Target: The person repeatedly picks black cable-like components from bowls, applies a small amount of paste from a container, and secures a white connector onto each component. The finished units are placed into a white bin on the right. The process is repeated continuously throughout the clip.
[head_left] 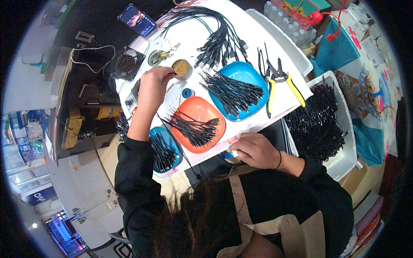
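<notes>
My left hand (154, 85) reaches over the white table, its fingertips pinched at the rim of a small round tin with amber contents (181, 68). A thin black cable (184, 154) runs from beside that wrist down past the table edge; it appears to be held in this hand, though the grip itself is mostly hidden. My right hand (257, 150) is closed at the near table edge, with something small and white by its fingertips. Between the hands lie an orange tray (197, 147) and a blue tray (246, 69), both holding short black cables. A smaller blue tray (176, 148) of cables sits beside my left forearm.
Yellow-handled wire strippers (279, 79) lie at the right. Bundled black cables (221, 36), a phone (137, 20) and a small fan (127, 64) occupy the far side. A white bin (349, 146) of black cables stands right of the table. A blue cap (187, 93) lies near the tin.
</notes>
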Motion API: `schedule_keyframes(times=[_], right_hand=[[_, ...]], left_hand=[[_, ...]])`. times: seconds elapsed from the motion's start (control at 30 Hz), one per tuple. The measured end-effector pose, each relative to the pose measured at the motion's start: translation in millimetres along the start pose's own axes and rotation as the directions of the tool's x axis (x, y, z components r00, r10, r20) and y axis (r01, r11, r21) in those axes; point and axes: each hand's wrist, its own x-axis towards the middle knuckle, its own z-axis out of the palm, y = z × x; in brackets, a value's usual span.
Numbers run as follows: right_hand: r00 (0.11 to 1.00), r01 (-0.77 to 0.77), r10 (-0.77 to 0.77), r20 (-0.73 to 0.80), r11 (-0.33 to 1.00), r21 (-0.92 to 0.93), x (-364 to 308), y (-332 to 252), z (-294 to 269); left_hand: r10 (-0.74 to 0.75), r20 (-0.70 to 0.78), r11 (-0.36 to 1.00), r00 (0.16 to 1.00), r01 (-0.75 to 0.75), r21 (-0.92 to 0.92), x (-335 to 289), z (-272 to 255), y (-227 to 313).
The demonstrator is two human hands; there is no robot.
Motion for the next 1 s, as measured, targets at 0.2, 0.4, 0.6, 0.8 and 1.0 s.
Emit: schedule_keyframes(times=[0.2, 0.4, 0.6, 0.8, 1.0], right_hand=[[0.997, -0.001, 0.005, 0.078, 0.999, -0.054, -5.0, 17.5, -0.2], [0.998, 0.014, -0.011, 0.055, 0.998, -0.069, -5.0, 26.6, 6.3], [1.0, 0.022, -0.021, 0.022, 0.998, -0.061, -6.1, 27.9, 8.7], [0.999, 0.032, -0.032, 0.004, 0.997, -0.068, -5.4, 27.8, 9.2], [0.999, 0.038, -0.038, -0.002, 0.995, -0.087, -6.8, 28.3, 9.0]], left_hand=[[-0.058, 0.069, 0.99, 0.996, 0.048, 0.134, 13.6, 17.8, -23.7], [-0.05, 0.143, 0.972, 0.988, 0.015, 0.235, 20.5, 24.6, -30.9], [-0.068, 0.184, 0.95, 0.98, 0.007, 0.313, 22.5, 25.6, -29.0], [-0.073, 0.232, 0.923, 0.97, -0.023, 0.384, 26.6, 26.9, -28.6], [0.006, 0.17, 0.928, 0.985, -0.069, 0.367, 28.3, 32.0, -25.4]])
